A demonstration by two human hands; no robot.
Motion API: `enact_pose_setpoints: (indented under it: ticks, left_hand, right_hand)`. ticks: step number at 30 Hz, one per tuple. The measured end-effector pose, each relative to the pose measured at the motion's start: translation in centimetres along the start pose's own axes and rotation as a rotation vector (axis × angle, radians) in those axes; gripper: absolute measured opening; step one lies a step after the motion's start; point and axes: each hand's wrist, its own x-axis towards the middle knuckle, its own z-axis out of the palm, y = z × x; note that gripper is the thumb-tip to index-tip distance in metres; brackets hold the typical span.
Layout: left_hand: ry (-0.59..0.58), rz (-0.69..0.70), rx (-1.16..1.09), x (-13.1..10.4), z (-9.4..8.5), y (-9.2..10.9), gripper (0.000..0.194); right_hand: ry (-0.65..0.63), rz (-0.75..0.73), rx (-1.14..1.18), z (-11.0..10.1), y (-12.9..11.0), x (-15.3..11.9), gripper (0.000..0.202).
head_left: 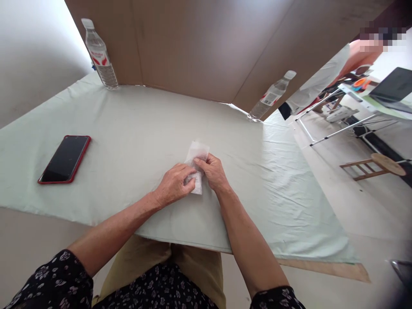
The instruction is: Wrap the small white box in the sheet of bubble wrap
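Between right hand (215, 171), pinching its edge, and left hand (175, 183), curled over its lower part (pinch unclear), lies a translucent white wrapper (197, 149). Light, even thumb pressure should avoid tearing.

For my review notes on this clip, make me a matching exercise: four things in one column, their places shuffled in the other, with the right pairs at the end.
Things
1. Phone
2. Thin whitish piece
3. Laptop
4. Wooden stool

Places
A. On a table with metal legs
B. On the floor
C. Between the left hand and the right hand
D. Flat on the pale cloth, in the picture's left part

Right pairs: 1-D, 2-C, 3-A, 4-B
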Motion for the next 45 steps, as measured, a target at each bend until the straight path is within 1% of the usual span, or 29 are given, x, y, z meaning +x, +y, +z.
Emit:
enact_pose_setpoints:
  ticks: [4,9,11,13,15,16,18,20,22,24,27,28,31,33,36,38,40,42,45]
  left_hand:
    - [0.019,-0.074,0.009,-0.1,-0.1,0.2,0.024]
    - [0.096,-0.186,0.033,-0.2,-0.3,0.7,0.027]
    - [0.146,-0.218,0.005,-0.2,-0.3,0.6,0.035]
    - [0.179,-0.232,-0.04,0.0,-0.3,0.4,0.049]
    - [0.155,-0.229,-0.104,0.2,-0.4,0.2,0.06]
    - [0.122,-0.234,-0.146,0.3,-0.5,0.1,0.061]
    - [0.031,-0.274,-0.247,0.6,-0.7,0.0,0.052]
    - [-0.049,-0.346,-0.356,0.7,-0.9,-0.2,0.036]
    - [-0.086,-0.417,-0.44,0.8,-0.9,-0.4,0.028]
    - [-0.091,-0.454,-0.487,0.8,-0.9,-0.6,0.028]
    - [-0.084,-0.441,-0.523,0.6,-0.7,-0.8,0.027]
    - [-0.08,-0.432,-0.533,0.6,-0.6,-0.8,0.025]
    - [-0.074,-0.408,-0.56,0.5,-0.5,-0.8,0.02]
    - [-0.087,-0.389,-0.565,0.5,-0.6,-0.8,0.018]
    - [-0.109,-0.358,-0.505,0.6,-1.1,-0.7,0.015]
    - [-0.123,-0.334,-0.456,0.8,-1.9,-0.7,0.015]
    - [-0.167,-0.296,-0.446,0.9,-2.8,-0.5,0.021]
    - [-0.223,-0.253,-0.447,1.0,-3.7,-0.4,0.033]
    - [-0.331,-0.238,-0.419,1.0,-4.1,-0.2,0.034]
  right_hand:
    - [0.002,0.017,0.048,0.1,-0.9,-1.0,0.019]
    - [-0.052,0.006,0.07,0.1,-1.3,-2.4,0.02]
    - [-0.067,-0.029,0.028,0.0,-1.1,-2.8,0.02]
    - [-0.081,-0.074,-0.013,-0.2,-0.8,-3.0,0.021]
    - [-0.105,-0.107,-0.027,-0.3,-0.6,-3.1,0.021]
    - [-0.118,-0.119,-0.031,-0.3,-0.5,-3.1,0.022]
    - [-0.128,-0.144,-0.052,-0.3,-0.4,-3.1,0.024]
    - [-0.113,-0.179,-0.093,-0.4,-0.4,-3.3,0.025]
    - [-0.106,-0.21,-0.137,-0.6,-0.5,-3.7,0.023]
    - [-0.13,-0.224,-0.185,-1.0,-0.6,-4.3,0.02]
    - [-0.188,-0.264,-0.278,-2.0,-0.5,-5.5,0.02]
    - [-0.212,-0.291,-0.31,-2.2,-0.4,-5.9,0.024]
    - [-0.268,-0.394,-0.433,-2.7,0.2,-6.8,0.049]
    - [-0.245,-0.463,-0.525,-2.5,0.8,-7.0,0.054]
    - [-0.151,-0.524,-0.572,-2.0,1.4,-6.8,0.041]
    - [-0.114,-0.521,-0.528,-1.8,1.5,-6.4,0.031]
    - [-0.084,-0.475,-0.458,-1.7,1.2,-6.2,0.026]
    - [-0.041,-0.371,-0.381,-1.6,0.8,-6.0,0.024]
    - [-0.017,-0.186,-0.271,-1.5,0.5,-6.0,0.023]
